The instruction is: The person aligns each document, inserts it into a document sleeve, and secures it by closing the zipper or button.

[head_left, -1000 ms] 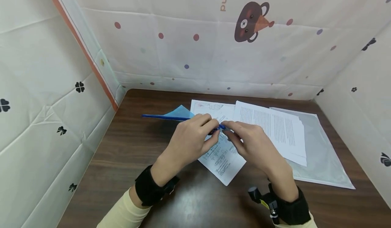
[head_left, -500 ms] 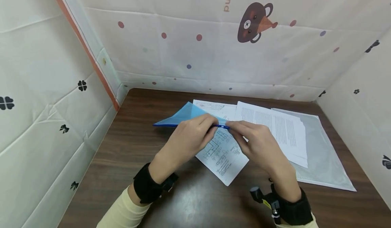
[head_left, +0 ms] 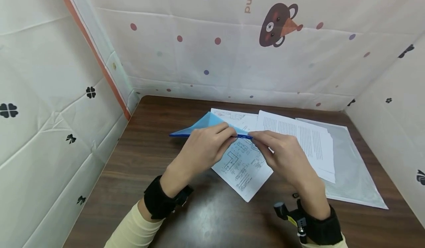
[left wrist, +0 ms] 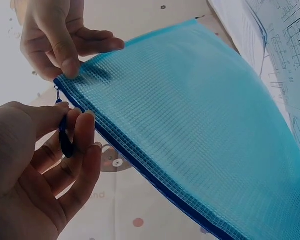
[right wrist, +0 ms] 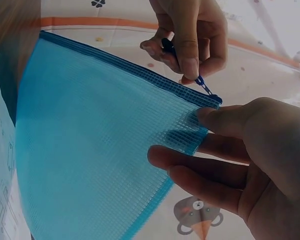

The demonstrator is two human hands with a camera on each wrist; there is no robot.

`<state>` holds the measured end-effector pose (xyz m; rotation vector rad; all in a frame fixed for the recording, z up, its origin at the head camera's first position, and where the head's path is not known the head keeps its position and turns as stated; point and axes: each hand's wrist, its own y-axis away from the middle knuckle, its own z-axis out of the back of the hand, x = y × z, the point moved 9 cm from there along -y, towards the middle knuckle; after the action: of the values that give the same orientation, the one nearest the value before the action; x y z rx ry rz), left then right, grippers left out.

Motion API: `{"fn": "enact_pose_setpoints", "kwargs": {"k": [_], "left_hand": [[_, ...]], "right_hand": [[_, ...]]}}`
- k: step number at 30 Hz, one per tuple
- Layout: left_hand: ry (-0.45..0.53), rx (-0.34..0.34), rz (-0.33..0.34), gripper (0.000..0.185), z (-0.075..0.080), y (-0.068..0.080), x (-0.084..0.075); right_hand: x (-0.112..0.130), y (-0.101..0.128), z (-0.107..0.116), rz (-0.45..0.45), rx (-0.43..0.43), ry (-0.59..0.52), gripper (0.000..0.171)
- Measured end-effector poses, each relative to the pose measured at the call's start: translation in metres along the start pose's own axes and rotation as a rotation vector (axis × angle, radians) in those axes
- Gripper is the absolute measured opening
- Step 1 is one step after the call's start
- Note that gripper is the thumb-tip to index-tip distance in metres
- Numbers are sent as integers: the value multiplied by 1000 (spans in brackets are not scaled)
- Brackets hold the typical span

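Observation:
A blue mesh zipper pouch (left wrist: 180,90) is held up above the table, its dark blue zipper edge (head_left: 180,135) toward me. My left hand (head_left: 209,143) pinches the zipper pull (right wrist: 202,84) between thumb and fingers, as both wrist views show. The slider sits right at the pouch's corner. My right hand (head_left: 282,148) pinches that same corner, thumb on one face and fingers on the other. Under the pouch lies a printed sheet with diagrams (head_left: 242,170), partly hidden by the hands and pouch.
A stack of text pages (head_left: 295,137) lies to the right, overlapping the diagram sheet. Beneath the stack is a pale grey mesh pouch (head_left: 352,166). The brown wooden table (head_left: 132,189) is enclosed by patterned white cloth (head_left: 166,56) at the back and sides.
The pouch's blue face has tilted up into view and its zipper edge has shifted slightly right. Both hands stay at the zipper's end corner. The papers lie as before.

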<state>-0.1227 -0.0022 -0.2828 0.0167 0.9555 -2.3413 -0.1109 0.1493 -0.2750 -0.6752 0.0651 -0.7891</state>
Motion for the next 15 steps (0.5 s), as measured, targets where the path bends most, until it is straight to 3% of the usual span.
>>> {"fn": "enact_pose_setpoints", "kwargs": {"k": [8, 15], "left_hand": [[-49, -15, -30, 10, -1, -1, -9], [-66, 74, -16, 14, -12, 12, -16]], "right_hand": [[0, 3, 5, -13, -22, -7, 26], [6, 28, 2, -9, -55, -3, 30]]}}
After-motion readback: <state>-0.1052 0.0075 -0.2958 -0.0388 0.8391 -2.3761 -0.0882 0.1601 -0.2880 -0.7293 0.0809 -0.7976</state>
